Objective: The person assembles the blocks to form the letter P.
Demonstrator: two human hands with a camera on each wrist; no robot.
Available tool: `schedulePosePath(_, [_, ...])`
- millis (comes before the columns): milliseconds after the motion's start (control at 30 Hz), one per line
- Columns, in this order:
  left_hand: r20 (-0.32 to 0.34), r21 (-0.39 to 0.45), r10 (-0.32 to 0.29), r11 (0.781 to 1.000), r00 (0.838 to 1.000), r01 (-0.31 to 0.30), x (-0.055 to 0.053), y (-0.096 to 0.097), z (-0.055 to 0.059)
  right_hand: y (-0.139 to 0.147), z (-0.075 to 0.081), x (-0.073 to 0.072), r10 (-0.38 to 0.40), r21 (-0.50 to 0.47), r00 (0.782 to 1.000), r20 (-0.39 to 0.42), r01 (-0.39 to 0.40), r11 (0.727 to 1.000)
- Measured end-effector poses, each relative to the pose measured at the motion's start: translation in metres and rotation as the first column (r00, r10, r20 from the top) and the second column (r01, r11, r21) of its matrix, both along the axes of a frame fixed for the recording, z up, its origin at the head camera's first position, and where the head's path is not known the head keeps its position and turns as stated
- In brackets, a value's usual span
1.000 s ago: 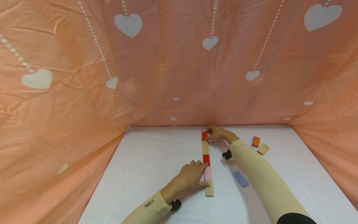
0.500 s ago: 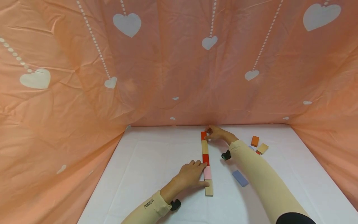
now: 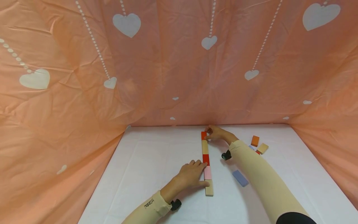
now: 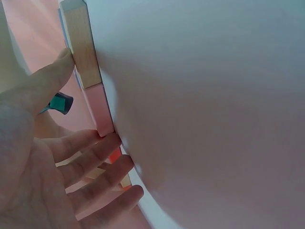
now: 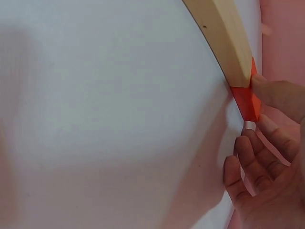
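Note:
A straight row of flat rectangular blocks runs away from me. From near to far it holds a natural wood block (image 3: 208, 190), a pink block (image 3: 207, 173), a red block (image 3: 206, 159), another wood block (image 3: 205, 147) and an orange-red block (image 3: 203, 135). My left hand (image 3: 190, 175) rests along the row's left side, fingers spread. Its thumb touches the near wood block and its fingertips lie at the pink and red ones. At the far end my right hand (image 3: 218, 133) pinches the orange-red block between thumb and index finger, other fingers loosely curled (image 5: 252, 157).
A blue block (image 3: 240, 178) lies right of the row, beside my right forearm. Farther back on the right are an orange block (image 3: 255, 141), a wood block (image 3: 263, 148) and partly hidden blue and red ones. An orange heart-patterned curtain (image 3: 179, 62) borders the white table (image 3: 145, 174).

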State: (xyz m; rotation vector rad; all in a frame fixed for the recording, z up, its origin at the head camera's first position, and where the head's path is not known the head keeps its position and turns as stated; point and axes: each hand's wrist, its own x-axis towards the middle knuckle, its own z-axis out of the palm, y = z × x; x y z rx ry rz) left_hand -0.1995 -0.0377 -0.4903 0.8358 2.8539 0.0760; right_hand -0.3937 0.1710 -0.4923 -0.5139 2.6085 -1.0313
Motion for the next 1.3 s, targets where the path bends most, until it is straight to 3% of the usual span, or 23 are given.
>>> schedulePosePath(367, [-0.012, 0.011, -0.003, 1.000, 1.000, 0.003, -0.002, -0.001, -0.005, 0.002, -0.003, 0.002, 0.018, -0.015, 0.999, -0.041, -0.019, 1.000])
schedulePosePath(633, [-0.058, 0.097, 0.026, 0.995, 0.998, -0.021, -0.010, 0.001, -0.013, 0.015, -0.005, 0.010, 0.010, -0.079, 0.996, -0.085, -0.017, 0.997])
schedulePosePath(967, [-0.075, 0.121, 0.050, 0.992, 0.996, -0.041, -0.019, 0.004, -0.012, 0.046, -0.004, 0.033, 0.004, -0.112, 0.963, -0.269, -0.035, 0.993])
schedulePosePath(1300, [-0.067, 0.127, 0.058, 0.991, 0.996, -0.049, -0.029, 0.005, -0.011, 0.082, -0.005, 0.052, -0.005, -0.079, 0.932, -0.362, -0.026, 0.997])
